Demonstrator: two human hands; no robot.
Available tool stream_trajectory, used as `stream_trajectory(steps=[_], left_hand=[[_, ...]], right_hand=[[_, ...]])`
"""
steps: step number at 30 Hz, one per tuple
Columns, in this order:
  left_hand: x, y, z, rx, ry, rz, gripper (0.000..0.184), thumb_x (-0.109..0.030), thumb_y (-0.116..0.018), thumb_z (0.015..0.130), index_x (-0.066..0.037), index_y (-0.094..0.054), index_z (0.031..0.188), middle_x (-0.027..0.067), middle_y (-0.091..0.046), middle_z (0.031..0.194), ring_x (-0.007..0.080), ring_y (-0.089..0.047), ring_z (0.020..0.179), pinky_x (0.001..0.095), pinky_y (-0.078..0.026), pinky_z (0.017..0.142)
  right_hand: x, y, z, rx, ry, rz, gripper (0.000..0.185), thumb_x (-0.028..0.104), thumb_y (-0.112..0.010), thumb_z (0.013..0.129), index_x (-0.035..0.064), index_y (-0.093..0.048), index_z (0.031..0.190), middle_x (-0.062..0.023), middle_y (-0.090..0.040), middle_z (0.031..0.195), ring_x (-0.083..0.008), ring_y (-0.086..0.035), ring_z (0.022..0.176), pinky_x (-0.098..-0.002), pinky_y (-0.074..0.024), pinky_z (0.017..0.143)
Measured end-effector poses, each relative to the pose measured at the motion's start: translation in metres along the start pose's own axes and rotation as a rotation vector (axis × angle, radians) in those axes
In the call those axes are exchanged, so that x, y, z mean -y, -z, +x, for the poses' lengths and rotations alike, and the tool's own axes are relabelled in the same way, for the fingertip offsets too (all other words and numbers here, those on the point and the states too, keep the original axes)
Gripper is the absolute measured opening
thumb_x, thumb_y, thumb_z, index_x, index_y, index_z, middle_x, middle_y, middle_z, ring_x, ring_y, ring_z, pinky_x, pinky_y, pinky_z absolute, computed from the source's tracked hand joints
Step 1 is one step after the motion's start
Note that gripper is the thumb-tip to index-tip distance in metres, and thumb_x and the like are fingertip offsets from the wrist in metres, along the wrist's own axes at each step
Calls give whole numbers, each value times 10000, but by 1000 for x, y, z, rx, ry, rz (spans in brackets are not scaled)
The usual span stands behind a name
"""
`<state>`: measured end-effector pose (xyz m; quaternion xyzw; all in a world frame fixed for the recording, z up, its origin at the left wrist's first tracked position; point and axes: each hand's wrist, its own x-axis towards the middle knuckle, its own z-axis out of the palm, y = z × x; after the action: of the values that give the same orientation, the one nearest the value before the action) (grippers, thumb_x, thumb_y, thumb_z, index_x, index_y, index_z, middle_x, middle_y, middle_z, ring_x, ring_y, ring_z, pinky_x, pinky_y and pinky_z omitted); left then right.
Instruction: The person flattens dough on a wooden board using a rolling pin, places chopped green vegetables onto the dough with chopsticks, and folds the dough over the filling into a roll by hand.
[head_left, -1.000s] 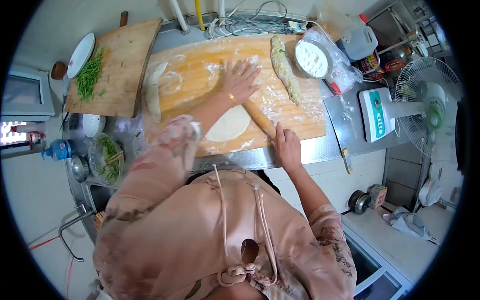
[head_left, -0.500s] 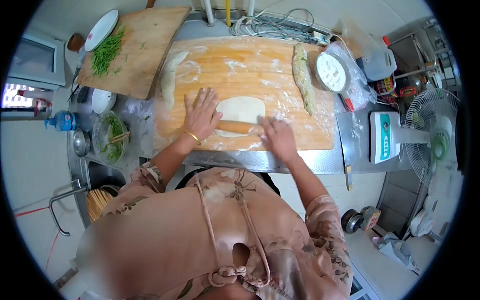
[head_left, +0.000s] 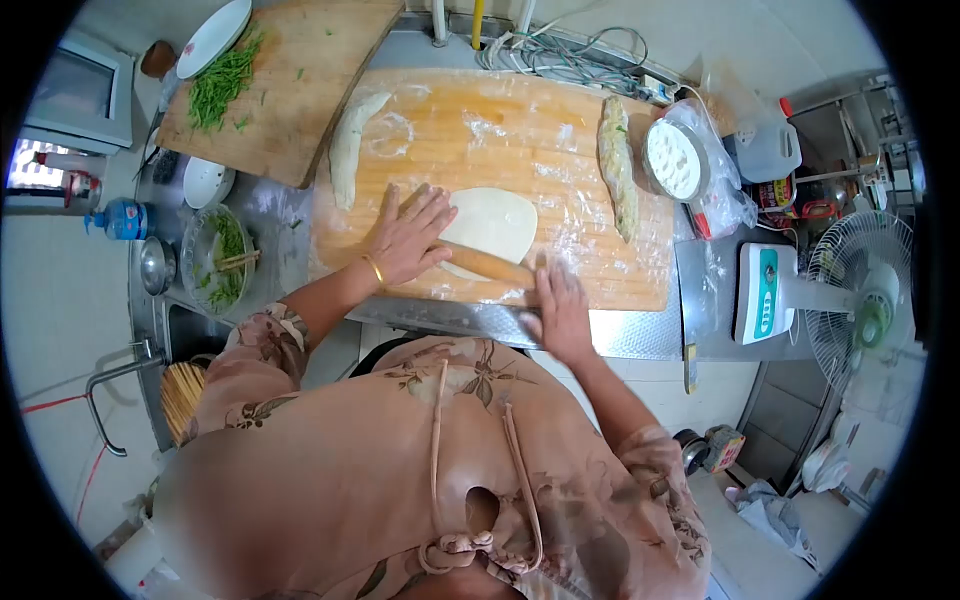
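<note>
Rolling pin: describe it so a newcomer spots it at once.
Start at the floured wooden board, mid-counter. Near its front edge, the rolling pin slants across the dough sheet, between left hand and right hand. It is the board's only straight wooden rod, darker than the pale dough.

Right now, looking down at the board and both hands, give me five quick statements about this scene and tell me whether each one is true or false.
1. The left hand and the right hand are at opposite ends of the rolling pin. True.
2. The rolling pin stands upright. False: it lies across a flat sheet of dough.
3. A white scale stands to the right of the large wooden board. True.
4. The left hand is clenched in a fist. False: it is open, palm down.
5. Chopped greens lie on the cutting board. True.
</note>
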<state>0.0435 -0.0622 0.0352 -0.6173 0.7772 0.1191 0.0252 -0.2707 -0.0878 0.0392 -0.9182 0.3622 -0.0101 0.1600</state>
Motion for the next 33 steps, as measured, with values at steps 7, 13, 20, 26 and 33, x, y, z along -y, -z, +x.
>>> stream_trajectory(steps=[7,13,20,26,33], left_hand=[[20,7,118,-445,233,73,577,-408,-508,894,-103,-404,1372,102,-338,1467,281,-243,1386,617,-99,1086],[-4,1,137,-632,583,-495,374,-282,-655,811,-72,-594,1114,159,-571,1178,323,-488,1161,447,-384,966],[-11,-22,74,-125,420,-586,319,-270,-709,743,-32,-651,948,183,-652,922,347,-619,856,420,-482,779],[-19,-14,10,-164,481,-483,433,-289,-642,800,-17,-575,1131,221,-566,1145,379,-528,1071,449,-413,904],[-25,-35,23,-101,40,-5,784,-513,-448,893,13,-244,1438,161,-219,1524,286,-114,1436,638,0,1085]], right_hand=[[-32,5,67,-153,-148,-54,644,277,-662,796,60,-411,1347,-182,-539,1135,-344,-527,1032,-441,-433,861],[-50,-14,8,-390,-416,359,447,245,-594,876,1,-496,1237,-243,-594,1037,-385,-599,910,-413,-486,771],[-22,-8,-49,-394,-690,632,361,206,-578,900,9,-515,1197,-232,-613,983,-379,-609,864,-419,-485,752],[6,-6,-52,-152,-257,443,430,213,-609,863,22,-488,1230,-186,-587,918,-368,-587,822,-428,-486,716],[1,-23,-65,42,-284,273,612,206,-658,803,10,-410,1327,-147,-579,907,-299,-603,810,-387,-503,684]])
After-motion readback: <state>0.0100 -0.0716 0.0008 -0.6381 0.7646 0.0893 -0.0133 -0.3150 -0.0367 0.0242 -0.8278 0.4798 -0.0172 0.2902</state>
